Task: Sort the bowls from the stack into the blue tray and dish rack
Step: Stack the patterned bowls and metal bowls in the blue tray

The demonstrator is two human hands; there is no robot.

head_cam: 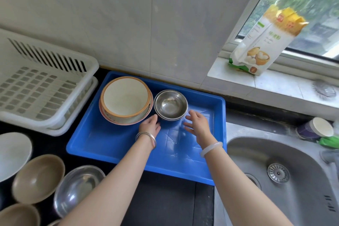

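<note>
Neither hand gripped anything: the left hand (150,124) and right hand (196,122) were both open, fingers loosely spread, flanking the small nested stack of shiny steel bowls (171,104). Left fingertips appeared to touch or nearly touch the stack's rim at about 8 o'clock; the right hand lay just beside it at 4 o'clock, apart. The stack sat in the far half of the rectangular blue plastic tray (113,145), touching or just beside the cream ceramic bowl with orange rim (125,99) at its 9 o'clock. From both hands the stack lay toward 12 o'clock, the left nearer. The white slatted plastic dish rack (44,86), apparently empty, stood at 9 o'clock of the tray. More unsorted bowls (38,178) waited at 7 o'clock.
</note>
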